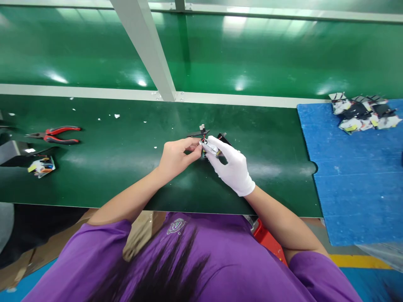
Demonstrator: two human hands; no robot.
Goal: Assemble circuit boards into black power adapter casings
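Note:
A small electronic assembly [211,147] with red and black wires is held between my two hands, above the green tabletop. My left hand [183,154], bare, pinches its left side near the wires with thumb and fingers. In a white glove, my right hand [232,164] grips the silvery right part. A black flat piece and a pale connector [202,127] stick out at the top of the assembly. Its underside and part of its body are hidden by my fingers.
Red-handled pliers [59,136] lie on the green table [126,126] at left, near another small assembly [42,166]. Several similar assemblies [362,112] sit on a blue board [355,176] at right. White scraps dot the table. A grey post [147,46] rises behind.

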